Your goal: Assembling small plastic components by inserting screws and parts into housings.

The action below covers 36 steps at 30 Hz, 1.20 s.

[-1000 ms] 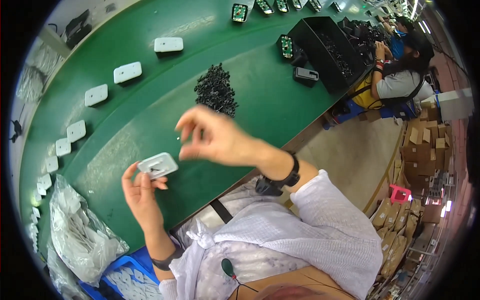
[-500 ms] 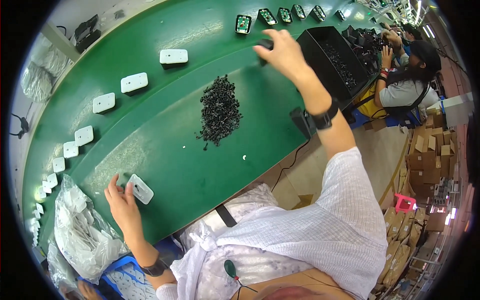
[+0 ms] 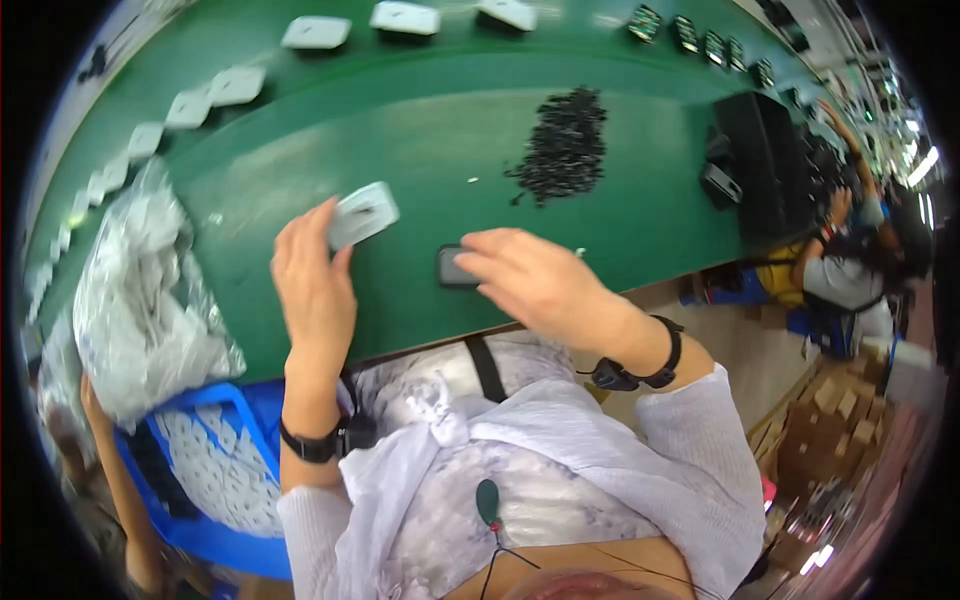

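Observation:
My left hand point(image 3: 315, 280) grips a small white plastic cover point(image 3: 365, 213) by its left side, thumb below and fingers above, with the cover slightly tilted over the green table. To its right, my right hand point(image 3: 540, 285) has its fingers closed on the right end of a small black case point(image 3: 456, 268) near the table's front edge. The fingertips hide that end of the case. Beyond both hands lies a heap of small black parts point(image 3: 562, 145).
White covers point(image 3: 238, 87) line the far and left side of the green table point(image 3: 420, 130). Black cases with green circuit boards point(image 3: 645, 24) stand far right, beyond a black bin point(image 3: 755, 165). At left are a plastic bag point(image 3: 145, 290), a blue crate point(image 3: 262, 440) and another person's arm point(image 3: 115, 470).
My right hand has come back from the far side toward my body with the black case. My left hand has taken hold of the white cover. The view has shifted.

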Available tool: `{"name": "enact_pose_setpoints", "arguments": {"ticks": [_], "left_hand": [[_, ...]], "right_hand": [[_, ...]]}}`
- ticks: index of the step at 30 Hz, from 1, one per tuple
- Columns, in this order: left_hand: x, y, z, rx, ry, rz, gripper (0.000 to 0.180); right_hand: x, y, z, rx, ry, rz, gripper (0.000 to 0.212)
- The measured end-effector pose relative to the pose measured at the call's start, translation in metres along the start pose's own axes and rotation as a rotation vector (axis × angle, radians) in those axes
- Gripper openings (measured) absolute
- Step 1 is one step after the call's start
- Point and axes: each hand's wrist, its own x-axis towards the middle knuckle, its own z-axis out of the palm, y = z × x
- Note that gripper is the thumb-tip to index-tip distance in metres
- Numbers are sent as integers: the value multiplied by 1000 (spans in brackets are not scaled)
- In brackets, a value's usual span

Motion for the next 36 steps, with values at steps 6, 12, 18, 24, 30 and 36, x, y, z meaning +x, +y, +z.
{"name": "enact_pose_setpoints", "arguments": {"ticks": [6,12,18,24,30,36], "left_hand": [[-5,7,-3,-153,-83,37,57],[-17,-2,-7,-356,-10,-48,58],[-21,-8,-2,-203,-86,24,48],[-18,-2,-3,-82,-72,65,44],[-11,6,6,-46,6,38,44],[0,21,8,-1102,-118,-606,29]], "right_hand": [[43,-1,1,81,199,18,37],[70,-2,28,69,68,-49,36],[74,0,40,-17,3,-57,36],[70,5,51,-58,100,-99,38],[85,6,27,218,-54,170,33],[84,7,18,1131,88,453,39]]}}
